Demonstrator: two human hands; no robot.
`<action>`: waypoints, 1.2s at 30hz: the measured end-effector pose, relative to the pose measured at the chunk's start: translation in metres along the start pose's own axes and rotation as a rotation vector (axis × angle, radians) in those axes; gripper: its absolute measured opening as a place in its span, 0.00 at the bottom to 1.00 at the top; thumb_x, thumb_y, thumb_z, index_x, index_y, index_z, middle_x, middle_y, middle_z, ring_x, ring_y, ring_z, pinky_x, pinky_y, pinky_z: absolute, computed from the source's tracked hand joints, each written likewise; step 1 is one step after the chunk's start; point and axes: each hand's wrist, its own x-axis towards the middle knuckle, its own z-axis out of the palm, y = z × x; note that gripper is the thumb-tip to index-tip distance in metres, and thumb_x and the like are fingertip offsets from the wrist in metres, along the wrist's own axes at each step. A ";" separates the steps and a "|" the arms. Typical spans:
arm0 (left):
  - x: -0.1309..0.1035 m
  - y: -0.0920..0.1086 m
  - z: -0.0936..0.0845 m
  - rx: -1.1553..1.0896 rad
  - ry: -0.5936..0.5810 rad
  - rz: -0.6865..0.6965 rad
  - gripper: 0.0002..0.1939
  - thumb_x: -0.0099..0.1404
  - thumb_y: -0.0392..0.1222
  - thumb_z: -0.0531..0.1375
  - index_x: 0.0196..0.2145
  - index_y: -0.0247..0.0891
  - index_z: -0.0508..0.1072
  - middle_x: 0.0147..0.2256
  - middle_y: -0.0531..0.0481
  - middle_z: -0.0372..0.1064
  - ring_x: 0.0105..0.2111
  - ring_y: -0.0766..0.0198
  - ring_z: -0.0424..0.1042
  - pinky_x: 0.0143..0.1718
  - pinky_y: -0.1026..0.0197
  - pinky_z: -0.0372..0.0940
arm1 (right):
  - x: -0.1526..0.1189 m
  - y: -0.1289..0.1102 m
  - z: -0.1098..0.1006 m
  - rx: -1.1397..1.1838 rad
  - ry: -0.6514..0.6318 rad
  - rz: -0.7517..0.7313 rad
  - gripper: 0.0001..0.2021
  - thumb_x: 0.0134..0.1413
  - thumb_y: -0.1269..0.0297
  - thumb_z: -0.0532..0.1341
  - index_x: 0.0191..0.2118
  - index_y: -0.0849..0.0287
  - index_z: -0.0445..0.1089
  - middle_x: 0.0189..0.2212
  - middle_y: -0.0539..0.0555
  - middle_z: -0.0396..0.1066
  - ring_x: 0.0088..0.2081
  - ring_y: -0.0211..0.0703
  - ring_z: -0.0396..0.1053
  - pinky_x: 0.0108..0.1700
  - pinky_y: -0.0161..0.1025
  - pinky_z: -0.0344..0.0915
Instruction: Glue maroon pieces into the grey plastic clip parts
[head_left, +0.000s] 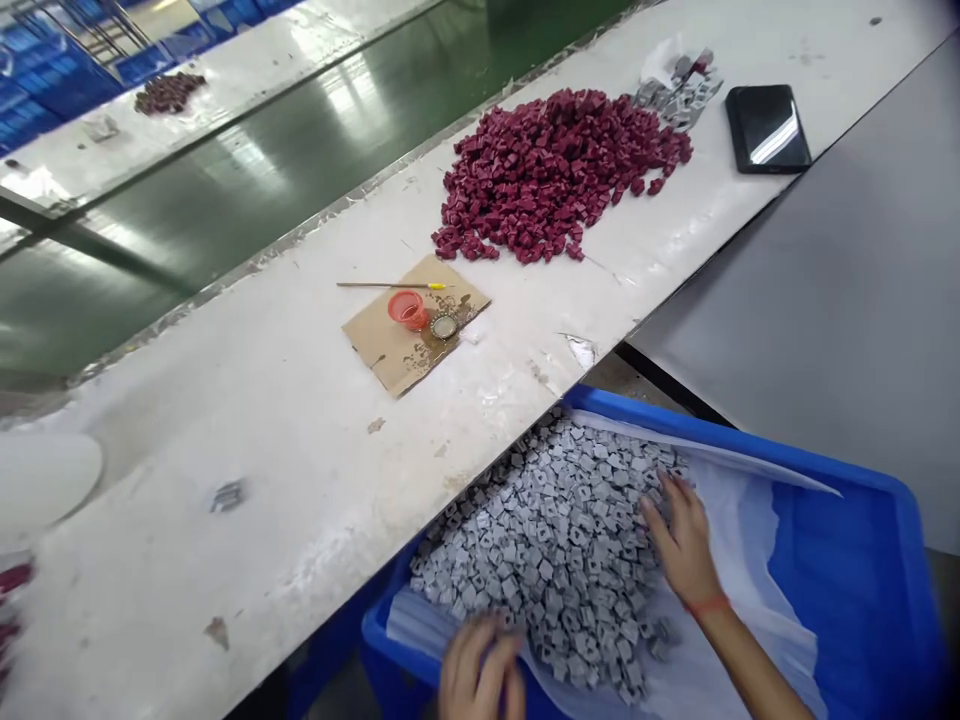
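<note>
A heap of small grey block-like parts (551, 530) fills much of a blue plastic bin (847, 540) lined with a white sheet (739, 510). My right hand (686, 545), with a red band at the wrist, reaches over the heap's right side, thumb and fingers apart and nothing visible in them. At the bin's near left edge is my left hand (480, 670), its fingers slightly curled and apart, somewhat blurred. No part shows in it, though its palm is hidden.
The long white table (300, 430) overhangs the bin. On it are a dark red parts pile (555, 170), a black phone-like device (769, 128), and cardboard (375, 345) bearing a red cup (407, 309), a round cap (443, 326) and a thin brush-like stick (390, 286).
</note>
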 end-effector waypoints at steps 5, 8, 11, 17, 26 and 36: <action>0.106 -0.011 0.078 0.131 0.017 -0.021 0.17 0.66 0.48 0.56 0.49 0.37 0.71 0.53 0.39 0.65 0.55 0.48 0.63 0.56 0.43 0.58 | 0.033 -0.026 0.073 -0.078 0.251 0.172 0.35 0.56 0.38 0.44 0.58 0.58 0.64 0.60 0.68 0.52 0.60 0.73 0.45 0.53 0.74 0.43; 0.118 -0.018 0.115 0.210 0.024 -0.100 0.20 0.65 0.48 0.58 0.52 0.38 0.67 0.56 0.42 0.62 0.55 0.49 0.62 0.55 0.39 0.57 | 0.026 -0.027 0.085 -0.109 0.318 0.153 0.33 0.57 0.41 0.46 0.56 0.63 0.66 0.58 0.70 0.56 0.58 0.73 0.47 0.53 0.72 0.43; 0.100 -0.023 0.124 0.245 -0.015 -0.142 0.22 0.65 0.48 0.59 0.54 0.38 0.65 0.58 0.41 0.58 0.57 0.47 0.59 0.56 0.36 0.55 | 0.011 -0.027 0.086 -0.097 0.257 0.074 0.32 0.56 0.41 0.47 0.50 0.65 0.69 0.47 0.68 0.66 0.51 0.63 0.60 0.55 0.64 0.50; 0.091 -0.028 0.104 0.141 -0.168 -0.074 0.16 0.67 0.43 0.58 0.50 0.37 0.69 0.54 0.43 0.64 0.54 0.52 0.65 0.53 0.43 0.62 | -0.020 -0.056 0.090 0.021 0.061 0.004 0.31 0.56 0.37 0.47 0.48 0.55 0.73 0.41 0.60 0.68 0.42 0.53 0.67 0.43 0.48 0.65; 0.094 -0.023 0.110 -0.006 -0.187 -0.188 0.21 0.66 0.48 0.58 0.53 0.37 0.67 0.58 0.40 0.59 0.60 0.47 0.56 0.59 0.38 0.54 | -0.034 -0.068 0.116 0.219 0.115 0.171 0.34 0.54 0.35 0.49 0.50 0.60 0.70 0.50 0.65 0.63 0.56 0.60 0.58 0.55 0.56 0.56; 0.072 0.006 0.104 -0.312 -0.273 -0.312 0.15 0.62 0.44 0.59 0.45 0.37 0.75 0.50 0.41 0.65 0.53 0.52 0.66 0.54 0.50 0.62 | -0.061 -0.058 0.122 0.681 0.014 0.426 0.23 0.58 0.44 0.56 0.44 0.62 0.70 0.43 0.56 0.72 0.44 0.44 0.70 0.47 0.48 0.67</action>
